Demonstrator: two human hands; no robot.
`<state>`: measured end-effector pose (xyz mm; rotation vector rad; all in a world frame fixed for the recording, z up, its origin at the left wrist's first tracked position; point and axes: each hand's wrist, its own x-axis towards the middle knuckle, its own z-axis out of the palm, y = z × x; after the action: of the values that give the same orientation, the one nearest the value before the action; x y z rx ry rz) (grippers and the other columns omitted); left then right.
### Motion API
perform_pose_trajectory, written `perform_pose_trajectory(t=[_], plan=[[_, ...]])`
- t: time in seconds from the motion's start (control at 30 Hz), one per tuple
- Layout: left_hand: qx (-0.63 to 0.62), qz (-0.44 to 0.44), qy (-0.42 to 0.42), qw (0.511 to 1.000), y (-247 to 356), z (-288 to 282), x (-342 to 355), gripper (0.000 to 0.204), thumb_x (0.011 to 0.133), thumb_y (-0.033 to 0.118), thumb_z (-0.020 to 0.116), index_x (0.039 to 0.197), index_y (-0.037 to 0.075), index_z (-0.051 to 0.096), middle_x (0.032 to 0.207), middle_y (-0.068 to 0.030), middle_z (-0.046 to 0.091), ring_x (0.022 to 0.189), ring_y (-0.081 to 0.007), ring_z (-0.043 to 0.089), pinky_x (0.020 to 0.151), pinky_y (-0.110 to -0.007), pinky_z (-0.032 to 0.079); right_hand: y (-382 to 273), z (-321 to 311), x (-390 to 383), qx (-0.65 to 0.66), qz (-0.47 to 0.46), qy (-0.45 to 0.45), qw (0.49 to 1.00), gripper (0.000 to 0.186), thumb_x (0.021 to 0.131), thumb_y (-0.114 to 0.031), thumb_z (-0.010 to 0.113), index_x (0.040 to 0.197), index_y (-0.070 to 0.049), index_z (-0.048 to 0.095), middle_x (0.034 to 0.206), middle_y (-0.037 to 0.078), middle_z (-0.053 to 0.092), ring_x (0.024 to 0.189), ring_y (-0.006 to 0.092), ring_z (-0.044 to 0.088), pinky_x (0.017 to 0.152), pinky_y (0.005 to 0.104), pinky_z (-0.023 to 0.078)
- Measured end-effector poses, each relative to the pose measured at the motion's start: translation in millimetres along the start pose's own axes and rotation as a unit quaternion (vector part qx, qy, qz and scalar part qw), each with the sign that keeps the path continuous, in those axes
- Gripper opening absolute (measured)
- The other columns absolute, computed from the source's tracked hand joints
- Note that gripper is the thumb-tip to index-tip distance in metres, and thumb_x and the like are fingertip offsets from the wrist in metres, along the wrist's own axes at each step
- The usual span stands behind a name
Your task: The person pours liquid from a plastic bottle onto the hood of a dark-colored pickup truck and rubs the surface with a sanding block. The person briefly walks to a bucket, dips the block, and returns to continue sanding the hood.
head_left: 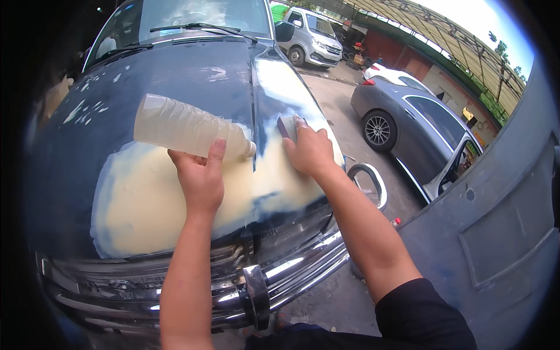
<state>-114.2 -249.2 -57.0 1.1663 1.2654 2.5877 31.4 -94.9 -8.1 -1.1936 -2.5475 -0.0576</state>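
Observation:
My left hand [201, 175] is closed around a translucent plastic bottle [181, 125] of cloudy liquid. The bottle is tilted, its narrow neck pointing right and slightly down over the car hood [169, 76]. Pressed against the hood's right front part, my right hand [309, 146] grips a sanding block [286, 127], grey on top with a purplish side; my fingers hide part of it. Cream-coloured body filler [140, 201] covers much of the dark hood's front, and another pale filled area [280, 81] runs along the right fender.
Below the hood are the grille and a chrome bumper bar [306, 274]. A grey panel [490, 233] stands close on my right. Beyond it are a grey car [408, 122] with an open door and a silver van [312, 38]. Windshield wipers [201, 27] lie at the hood's far end.

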Motion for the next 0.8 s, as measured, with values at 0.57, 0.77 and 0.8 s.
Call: perform_pose_trajectory(t=[0.57, 0.77, 0.8], plan=[[0.004, 0.009, 0.012, 1.000, -5, -17, 1, 0.066, 0.096, 0.011, 0.066, 0.145, 0.000, 0.024, 0.136, -0.0125, 0.047, 0.123, -0.0202, 0.051, 0.107, -0.034, 0.039, -16, 23, -80, 0.058, -0.125, 0.094, 0.986, 0.063, 0.086, -0.029, 0.067, 0.143, -0.010, 0.050, 0.138, 0.012, 0.058, 0.099, 0.0367, 0.056, 0.084, 0.0488, 0.048], [0.014, -0.003, 0.006, 1.000, -1, -8, 1, 0.065, 0.096, 0.012, 0.067, 0.144, -0.001, 0.025, 0.136, -0.0134, 0.047, 0.124, -0.0209, 0.050, 0.109, -0.035, 0.038, -9, 17, -38, 0.045, -0.057, 0.074, 0.995, 0.061, 0.089, -0.031, 0.063, 0.145, -0.010, 0.048, 0.133, 0.011, 0.061, 0.106, 0.0370, 0.056, 0.089, 0.0473, 0.047], [0.012, -0.008, -0.001, 1.000, 0, -1, 1, 0.065, 0.096, 0.012, 0.067, 0.144, -0.001, 0.025, 0.136, -0.0134, 0.047, 0.124, -0.0210, 0.050, 0.109, -0.035, 0.038, 1, 6, -6, 0.029, -0.005, 0.032, 0.999, 0.059, 0.092, -0.031, 0.061, 0.145, -0.009, 0.047, 0.130, 0.011, 0.063, 0.110, 0.0371, 0.055, 0.092, 0.0479, 0.047]])
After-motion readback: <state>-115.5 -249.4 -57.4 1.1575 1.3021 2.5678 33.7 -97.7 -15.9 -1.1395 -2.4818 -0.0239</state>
